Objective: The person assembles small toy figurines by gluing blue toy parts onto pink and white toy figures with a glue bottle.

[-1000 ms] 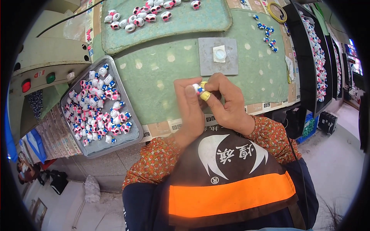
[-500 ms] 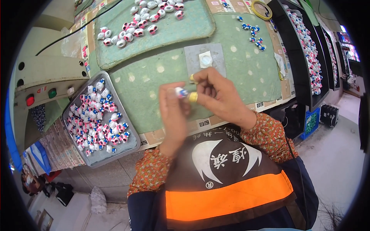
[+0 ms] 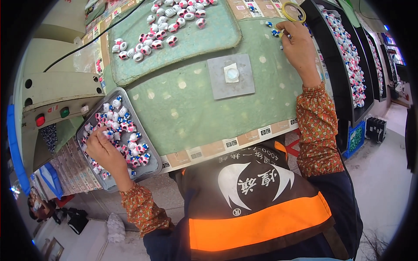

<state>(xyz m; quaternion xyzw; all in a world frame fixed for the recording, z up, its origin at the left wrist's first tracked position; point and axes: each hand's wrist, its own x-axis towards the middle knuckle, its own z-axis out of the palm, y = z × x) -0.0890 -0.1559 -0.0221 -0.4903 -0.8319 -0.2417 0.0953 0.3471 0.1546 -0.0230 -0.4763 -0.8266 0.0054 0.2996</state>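
Note:
My left hand point(image 3: 103, 150) is over a grey metal tray point(image 3: 154, 163) heaped with small white, pink and blue toy figures point(image 3: 130, 126). Its fingers bend down among the figures, with the thumb apart; no held piece shows. At the far right of the green mat, my right hand point(image 3: 300, 48) reaches over small blue-and-white pieces point(image 3: 275, 32). Its thumb and forefinger are apart beside these pieces, with yellow wrapping on a fingertip. The hand hides part of the group. A grey square plate point(image 3: 241, 87) with a round clear disc point(image 3: 232, 73) lies between my hands.
White-and-pink toy parts point(image 3: 172, 41) are scattered on a green padded board point(image 3: 191, 48) at the back. Black bins point(image 3: 344, 98) of similar parts line the right. A roll of yellow tape point(image 3: 301, 18) lies behind my right hand. A machine with red and green buttons point(image 3: 52, 115) stands left.
My hands have parted from the middle, where they held a small white-and-blue figure together. The left moved to the tray, and the right moved far right to the small blue pieces.

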